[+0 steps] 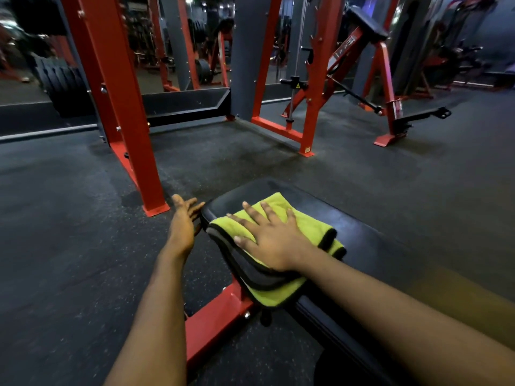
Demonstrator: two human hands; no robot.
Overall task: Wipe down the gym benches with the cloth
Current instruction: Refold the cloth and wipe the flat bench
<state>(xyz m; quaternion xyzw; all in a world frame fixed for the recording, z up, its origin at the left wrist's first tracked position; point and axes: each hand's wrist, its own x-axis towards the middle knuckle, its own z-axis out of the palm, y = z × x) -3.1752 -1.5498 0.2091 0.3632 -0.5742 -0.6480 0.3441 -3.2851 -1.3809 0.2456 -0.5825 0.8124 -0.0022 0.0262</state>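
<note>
Head view, and we're mid-wipe. Nearest the camera, the bench's red frame (214,321) juts out below the heel of the working hand. The right hand (271,240) lies palm-down on the cloth (309,221), fingers (252,211) straight and spread apart, pressing rather than gripping. The cloth, yellow-green with a dark grey trim, is folded and sits on the bench pad (362,227). It spreads out ahead of the fingertips and to both sides of the knuckles, and behind the wrist it hangs over the pad's near edge.

Its longer side looks to run across the pad, near edge to far edge. The pad's own long axis runs from near right to far left, and the fingers point toward that rounded far-left end.

Left hand (184,218) now: held out just beside that end, fingers straight and loosely together, holding nothing. Whether it touches the pad, I can't tell.

My call is that the end section is being wiped. Next comes a firm flat-palm sweep along the pad's length, keeping the draped fold from slipping off.

Beyond the fingertips stands a red rack upright (131,121) on the dark floor (69,218).
</note>
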